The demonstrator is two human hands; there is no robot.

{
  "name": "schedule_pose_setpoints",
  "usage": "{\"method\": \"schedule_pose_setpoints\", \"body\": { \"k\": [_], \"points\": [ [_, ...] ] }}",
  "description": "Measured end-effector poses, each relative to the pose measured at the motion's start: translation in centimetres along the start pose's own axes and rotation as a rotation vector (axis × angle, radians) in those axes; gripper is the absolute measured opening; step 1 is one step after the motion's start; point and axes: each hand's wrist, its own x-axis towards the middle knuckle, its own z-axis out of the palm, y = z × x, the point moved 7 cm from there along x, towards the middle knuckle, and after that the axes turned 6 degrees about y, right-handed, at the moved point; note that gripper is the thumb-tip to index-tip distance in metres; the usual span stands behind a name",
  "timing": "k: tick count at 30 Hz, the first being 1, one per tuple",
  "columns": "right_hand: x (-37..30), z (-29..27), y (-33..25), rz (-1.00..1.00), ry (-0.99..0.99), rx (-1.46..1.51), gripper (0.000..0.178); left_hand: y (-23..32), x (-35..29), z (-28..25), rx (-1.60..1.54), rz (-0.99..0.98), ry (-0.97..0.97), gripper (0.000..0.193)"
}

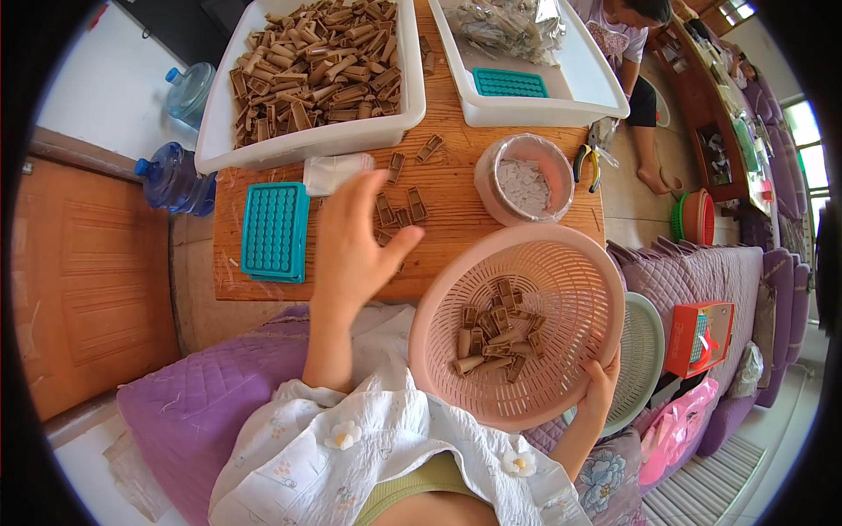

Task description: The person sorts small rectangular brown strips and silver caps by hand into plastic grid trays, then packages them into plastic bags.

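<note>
My right hand (600, 391) grips the rim of a pink plastic colander (430, 324), tilted over my lap. Several small brown plastic shells (500, 329), shaped like half-tubes, lie in its bottom. My left hand (355, 241) is raised over the near edge of the table, thumb and fingers apart, with nothing seen in it. Beside and partly behind it, several more brown shells (417, 203) lie loose on the wooden table (452, 188). A teal tray with rows of round cells (274, 230) stands to its left, stacked on another.
A white tub (307, 149) heaped with brown shells stands at the far left; another white tub (526, 110) holds clear bags and a teal tray. A pink bucket (491, 197) contains white pieces, with pliers (592, 158) beside it. Another person (627, 53) sits at the far right.
</note>
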Motion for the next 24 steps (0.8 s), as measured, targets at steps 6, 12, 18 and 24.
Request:
{"method": "schedule_pose_setpoints", "body": {
  "k": [6, 12, 18, 24],
  "points": [
    [0.7, 0.4, -0.1, 0.015, -0.017, -0.047, 0.050, -6.8, -6.2, 3.4, 0.369, -0.202, -0.189, 0.095],
    [0.7, -0.7, 0.6, 0.011, 0.009, -0.030, 0.052, -6.7, -6.3, 3.6, 0.341, -0.199, -0.033, 0.078],
    [0.6, 0.0, 0.2, 0.029, 0.002, -0.019, 0.052, -7.6, -4.9, 2.6, 0.407, -0.159, 0.050, 0.016],
    [0.6, -0.3, 0.3, 0.019, 0.012, -0.030, 0.052, -7.2, -3.6, 3.0, 0.334, -0.168, -0.080, 0.004]
  ]
}}
